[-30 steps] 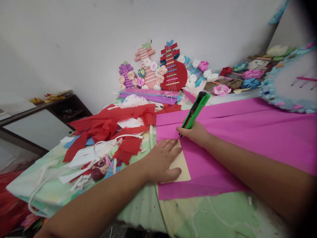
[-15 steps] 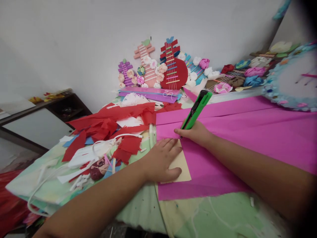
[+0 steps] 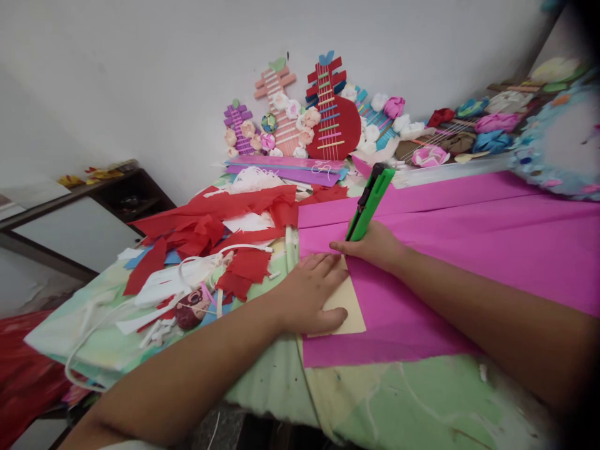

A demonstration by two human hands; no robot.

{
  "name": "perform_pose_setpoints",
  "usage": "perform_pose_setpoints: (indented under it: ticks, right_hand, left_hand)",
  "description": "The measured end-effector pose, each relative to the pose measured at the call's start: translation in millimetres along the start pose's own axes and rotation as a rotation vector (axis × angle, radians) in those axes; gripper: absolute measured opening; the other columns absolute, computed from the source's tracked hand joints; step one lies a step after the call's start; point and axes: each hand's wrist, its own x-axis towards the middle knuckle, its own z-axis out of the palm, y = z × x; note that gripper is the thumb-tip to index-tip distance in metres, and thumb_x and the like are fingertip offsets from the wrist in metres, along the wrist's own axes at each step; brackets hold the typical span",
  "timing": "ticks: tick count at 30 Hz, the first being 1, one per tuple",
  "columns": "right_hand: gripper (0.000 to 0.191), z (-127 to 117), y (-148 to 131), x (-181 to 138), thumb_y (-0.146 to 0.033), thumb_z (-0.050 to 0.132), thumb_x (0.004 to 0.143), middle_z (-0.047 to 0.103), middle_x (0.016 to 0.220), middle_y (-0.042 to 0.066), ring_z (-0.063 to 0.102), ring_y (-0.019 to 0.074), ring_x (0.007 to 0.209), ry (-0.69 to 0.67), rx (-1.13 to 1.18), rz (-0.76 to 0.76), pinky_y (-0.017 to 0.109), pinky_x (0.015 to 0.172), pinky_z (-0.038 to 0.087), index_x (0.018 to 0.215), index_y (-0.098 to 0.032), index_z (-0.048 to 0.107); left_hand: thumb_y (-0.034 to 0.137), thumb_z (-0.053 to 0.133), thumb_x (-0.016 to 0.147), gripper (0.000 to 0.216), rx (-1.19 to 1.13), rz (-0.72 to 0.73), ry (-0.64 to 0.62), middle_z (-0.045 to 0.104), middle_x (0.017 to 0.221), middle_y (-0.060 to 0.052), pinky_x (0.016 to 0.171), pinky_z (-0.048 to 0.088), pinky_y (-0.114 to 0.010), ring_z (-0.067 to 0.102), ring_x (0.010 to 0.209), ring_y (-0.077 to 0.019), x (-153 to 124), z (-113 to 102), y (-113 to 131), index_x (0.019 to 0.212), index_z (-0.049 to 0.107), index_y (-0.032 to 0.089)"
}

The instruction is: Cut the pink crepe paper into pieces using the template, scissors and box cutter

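My left hand (image 3: 315, 295) lies flat with its fingers spread on a pale yellow card (image 3: 352, 307). The card rests on a wide sheet of magenta paper (image 3: 450, 269) near its left edge. In my right hand (image 3: 375, 245) is a green utility knife (image 3: 371, 203), held upright with its lower end at the card's top corner. My fingers hide the tip of the knife. The two hands are close together, the right one just beyond the left fingertips.
Red paper scraps (image 3: 197, 231), a white cord and a small doll head (image 3: 191, 307) lie to the left. Behind stand a red paper guitar (image 3: 335, 128) and other guitar shapes with paper flowers. A round blue-edged decoration (image 3: 539, 150) is at right. A low cabinet (image 3: 77, 234) stands far left.
The view has shifted slightly, so the table things appear a little higher and further right. My left hand still presses on the card, and the knife stays at its top corner.
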Motion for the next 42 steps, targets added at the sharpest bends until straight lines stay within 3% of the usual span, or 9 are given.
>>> perform_pose_setpoints:
  ticks: [17, 29, 42]
  right_hand:
    - [0.039, -0.9, -2.5, -1.8, -0.051, 0.06, 0.055, 0.044, 0.053, -0.003, 0.041, 0.0092, 0.05, -0.071, -0.094, -0.048, 0.023, 0.049, 0.032, 0.057, -0.018, 0.041]
    - [0.045, -4.3, 0.7, -0.7, -0.058, 0.059, 0.054, 0.045, 0.053, -0.003, 0.043, 0.0096, 0.052, -0.048, -0.002, -0.023, 0.023, 0.05, 0.032, 0.055, -0.017, 0.041]
    - [0.036, -3.1, -2.2, -0.4, -0.05, 0.058, 0.056, 0.044, 0.052, -0.003, 0.042, 0.0093, 0.051, -0.083, -0.029, -0.001, 0.023, 0.048, 0.032, 0.055, -0.017, 0.043]
  left_hand:
    - [0.044, 0.043, 0.075, 0.067, -0.033, 0.008, 0.016, 0.018, 0.141, -0.016, 0.102, 0.017, -0.048, 0.02, 0.126, -0.0334, 0.0, 0.6, -1.5, 0.132, 0.028, 0.011]
    - [0.044, 0.042, 0.075, 0.067, -0.023, -0.013, -0.008, 0.022, 0.139, -0.018, 0.102, 0.016, -0.048, 0.02, 0.127, -0.0324, -0.3, -0.7, 0.4, 0.132, 0.027, 0.011]
    - [0.043, 0.042, 0.075, 0.069, -0.04, 0.003, 0.005, 0.018, 0.141, -0.016, 0.102, 0.016, -0.048, 0.018, 0.127, -0.0323, 0.4, 2.0, -1.0, 0.133, 0.025, 0.011]
